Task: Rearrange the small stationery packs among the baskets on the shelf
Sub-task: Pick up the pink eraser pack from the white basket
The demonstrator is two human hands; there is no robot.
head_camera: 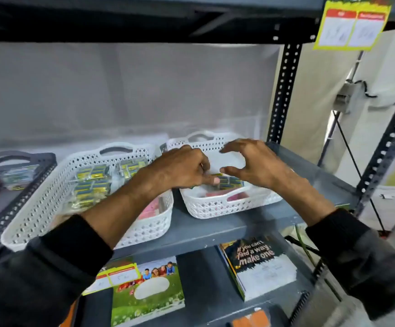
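Two white lattice baskets stand side by side on the grey shelf. The left white basket (38,208) holds several blue-and-yellow stationery packs (92,182) and pink packs near its front. In the right white basket (215,206) lie one blue-and-yellow pack (229,181) and some pink packs. My left hand (182,166) hovers over the right basket's left edge, fingers curled, its fingertips on the blue-and-yellow pack. Just to its right, my right hand (253,161) is spread open above the same basket, holding nothing.
A dark grey basket (15,161) with more packs stands at the far left of the shelf (215,227). Perforated steel uprights (283,90) frame the right side. Notebooks (257,263) lie on the shelf below. Another shelf board runs close overhead.
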